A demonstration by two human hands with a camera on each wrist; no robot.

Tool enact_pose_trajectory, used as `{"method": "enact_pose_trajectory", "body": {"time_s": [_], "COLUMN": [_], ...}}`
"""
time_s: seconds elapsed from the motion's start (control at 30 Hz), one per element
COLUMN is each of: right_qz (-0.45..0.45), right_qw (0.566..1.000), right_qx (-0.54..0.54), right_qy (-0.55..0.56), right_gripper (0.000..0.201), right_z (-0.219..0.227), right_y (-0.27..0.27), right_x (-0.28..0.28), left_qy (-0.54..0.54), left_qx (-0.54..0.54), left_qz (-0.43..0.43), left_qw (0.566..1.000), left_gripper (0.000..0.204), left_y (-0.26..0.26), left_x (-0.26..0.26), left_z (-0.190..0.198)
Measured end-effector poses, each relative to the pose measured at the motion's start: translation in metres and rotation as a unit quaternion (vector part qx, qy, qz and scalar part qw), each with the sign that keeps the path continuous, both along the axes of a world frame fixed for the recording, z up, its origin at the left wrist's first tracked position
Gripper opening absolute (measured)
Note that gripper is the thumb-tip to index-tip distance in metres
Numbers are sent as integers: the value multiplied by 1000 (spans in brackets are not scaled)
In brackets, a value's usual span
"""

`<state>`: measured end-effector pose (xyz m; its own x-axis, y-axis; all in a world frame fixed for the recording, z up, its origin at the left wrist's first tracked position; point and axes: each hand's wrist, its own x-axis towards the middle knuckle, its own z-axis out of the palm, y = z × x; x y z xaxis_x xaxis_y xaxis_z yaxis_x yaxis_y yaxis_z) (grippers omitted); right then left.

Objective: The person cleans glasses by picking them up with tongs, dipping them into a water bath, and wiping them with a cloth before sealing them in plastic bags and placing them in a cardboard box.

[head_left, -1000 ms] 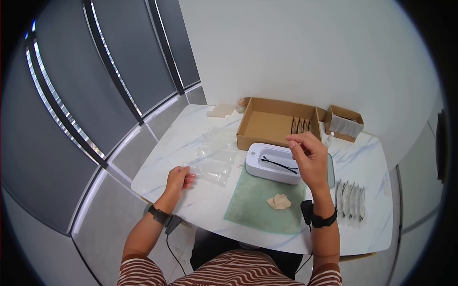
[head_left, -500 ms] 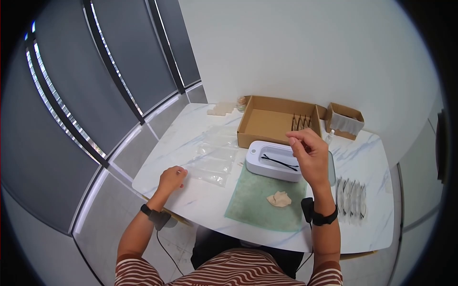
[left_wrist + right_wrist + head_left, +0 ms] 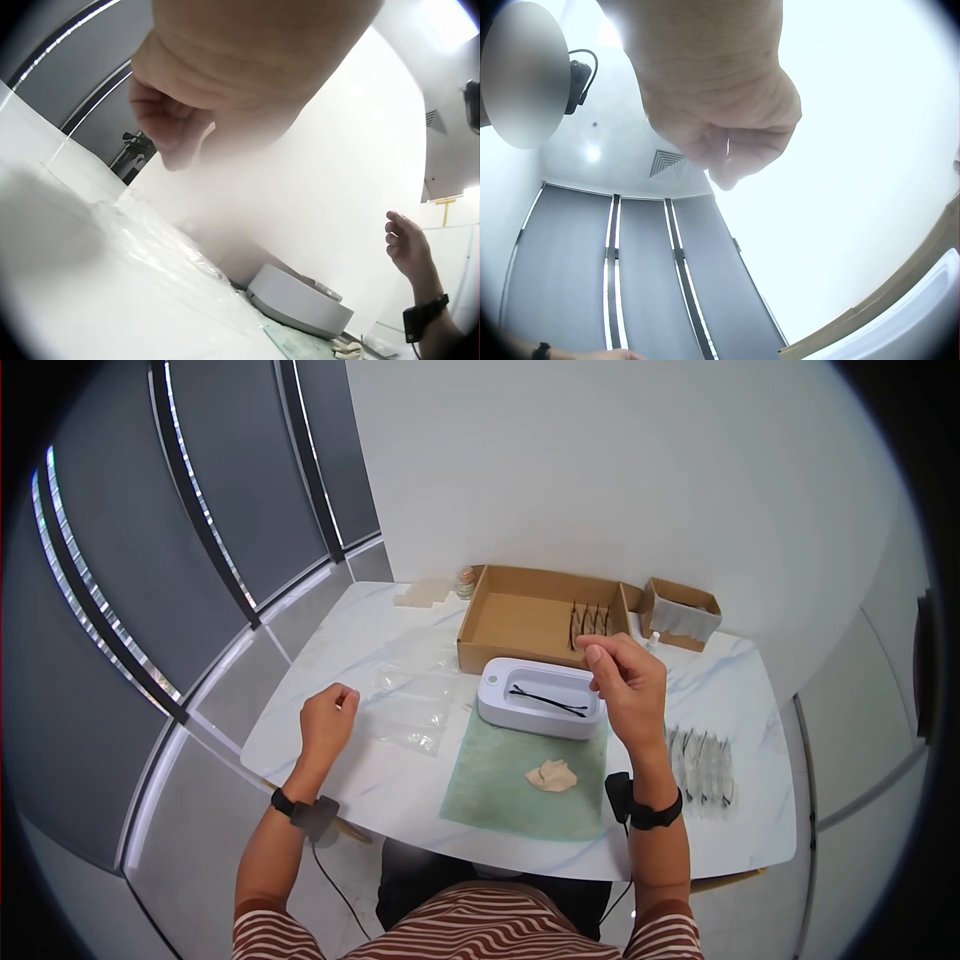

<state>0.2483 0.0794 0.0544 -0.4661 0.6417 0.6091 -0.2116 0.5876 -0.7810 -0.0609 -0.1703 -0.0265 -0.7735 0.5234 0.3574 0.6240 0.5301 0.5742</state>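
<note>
My left hand (image 3: 328, 725) hovers over the table's left side with fingers loosely curled, just left of several clear plastic bags (image 3: 412, 712). Nothing shows between its fingers in the left wrist view. My right hand (image 3: 632, 685) is raised at the right end of a white ultrasonic cleaner (image 3: 530, 722), thumb near the bent forefinger, and no object shows in it. In the cleaner's basin lie two thin black crossed arms (image 3: 545, 701), like those of eyeglasses. A crumpled beige cloth (image 3: 552, 776) rests on the green mat (image 3: 480, 800) in front.
Behind the cleaner stands an open cardboard box (image 3: 505, 650) with several thin dark-framed items upright in it. A smaller box (image 3: 690, 635) lined with white is at the back right. Several filled clear packets (image 3: 703, 770) lie to the right. A jar (image 3: 464, 583) sits at the back.
My left hand has let go of the plastic bag's edge and drawn back to the left. The right hand keeps its raised pose by the cleaner. The head view has shifted a little.
</note>
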Motion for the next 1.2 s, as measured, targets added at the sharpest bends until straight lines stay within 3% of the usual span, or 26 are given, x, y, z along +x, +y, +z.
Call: {"method": "enact_pose_trajectory", "body": {"time_s": [0.1, 0.2, 0.27, 0.33, 0.37, 0.43, 0.67, 1.2], "right_qz": [1, -4, -15, -23, -28, -35, -44, -45], "right_qw": [1000, 1000, 1000, 999, 999, 998, 993, 977], "right_qx": [-6, 1, 17, 19, 20, 28, 48, 73], "right_qy": [-9, -15, -22, -25, -28, -37, -97, -193], "right_gripper": [19, 21, 22, 21, 21, 20, 15, 13], "right_z": [1, -2, -4, -2, -3, -4, -20, -31], "right_y": [-4, -7, -8, -9, -10, -8, 0, 8], "right_x": [4, 10, 15, 20, 24, 30, 32, 35], "left_qy": [-42, 56, 4, 144, 141, 179, 222, 142], "left_qx": [60, 163, 117, 31, 30, -44, -135, -154], "left_qz": [-35, -213, -253, -341, -346, -379, -386, -355], "left_qw": [997, 962, 961, 928, 927, 907, 885, 911], "left_gripper": [17, 8, 14, 32, 32, 51, 56, 49], "left_y": [26, 58, 73, 91, 99, 116, 132, 139], "left_x": [19, 41, 59, 71, 71, 69, 66, 69], "left_z": [10, 12, 24, 29, 26, 19, 9, 9]}}
